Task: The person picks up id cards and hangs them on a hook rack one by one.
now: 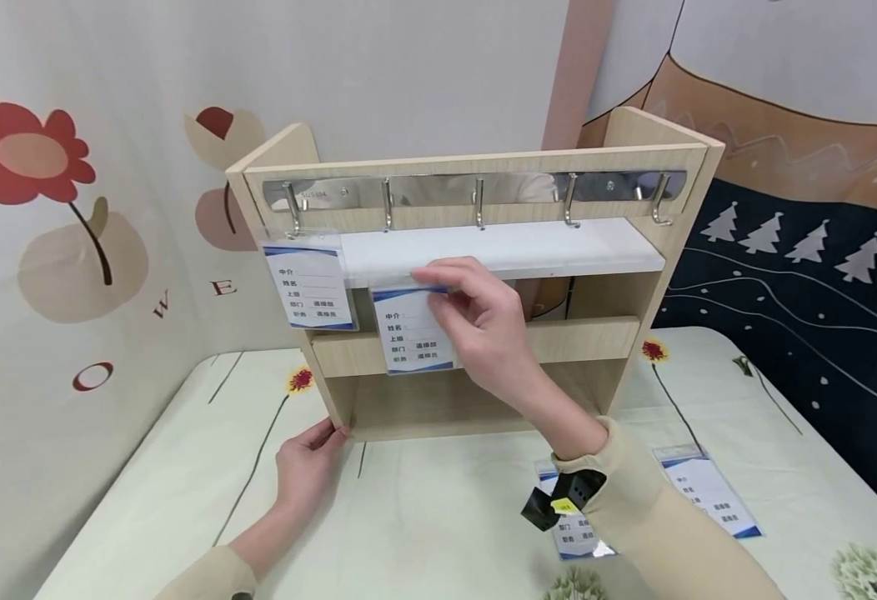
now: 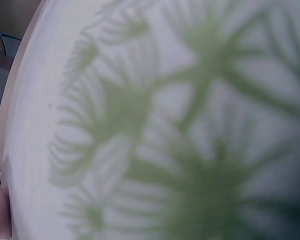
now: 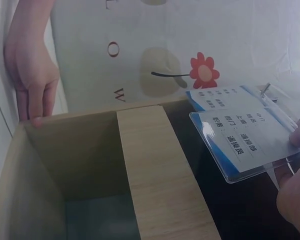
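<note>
The left hand [image 1: 305, 467] lay flat on the table [image 1: 423, 517], its straight fingers [image 1: 326, 433] touching the bottom left corner of the wooden rack [image 1: 476, 317]. Above those fingers, one badge card [image 1: 308, 286] hung from the leftmost hook [image 1: 292, 208]. Further right, the right hand [image 1: 479, 325] pinched a second badge card [image 1: 416, 329] at its top edge, holding it against the rack's front, below the second hook [image 1: 387, 204]. Two spare cards [image 1: 709, 492] lay on the table near that wrist.

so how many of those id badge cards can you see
4. One badge hangs on the leftmost hook of the wooden rack; one is pinched by the right hand; two lie on the table, one right of the sleeve, one partly hidden under it. More may be hidden.
</note>
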A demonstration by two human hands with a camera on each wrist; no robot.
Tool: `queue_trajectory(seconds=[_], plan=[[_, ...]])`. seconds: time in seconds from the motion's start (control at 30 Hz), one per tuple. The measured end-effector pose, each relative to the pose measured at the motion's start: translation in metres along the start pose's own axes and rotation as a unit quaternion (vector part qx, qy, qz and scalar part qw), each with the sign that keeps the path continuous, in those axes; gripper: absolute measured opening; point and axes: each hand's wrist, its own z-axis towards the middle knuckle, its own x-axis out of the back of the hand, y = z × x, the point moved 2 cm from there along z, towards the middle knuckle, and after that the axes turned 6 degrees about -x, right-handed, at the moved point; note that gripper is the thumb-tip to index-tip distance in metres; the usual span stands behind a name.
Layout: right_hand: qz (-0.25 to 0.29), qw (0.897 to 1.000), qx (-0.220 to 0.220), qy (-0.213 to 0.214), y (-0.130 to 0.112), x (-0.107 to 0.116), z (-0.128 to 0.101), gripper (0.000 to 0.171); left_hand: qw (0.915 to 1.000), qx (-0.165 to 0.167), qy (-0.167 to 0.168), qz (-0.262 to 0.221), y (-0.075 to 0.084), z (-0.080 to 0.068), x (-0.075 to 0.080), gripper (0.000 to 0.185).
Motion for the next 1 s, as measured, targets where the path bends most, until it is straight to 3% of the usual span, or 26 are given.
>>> queue_trajectory(seconds=[0.4, 1.0], plan=[[-0.003, 0.999, 0.029, 0.025, -0.001, -0.008, 0.012, 0.026, 1.0000, -0.002, 0.005, -0.004, -0.002, 0.002, 0.000, 0.034], [0.047, 0.996, 0.056, 0.051, -0.006, -0.018, 0.026, 0.025, 0.9999, -0.009, 0.005, -0.005, -0.002, 0.001, 0.000, 0.034]])
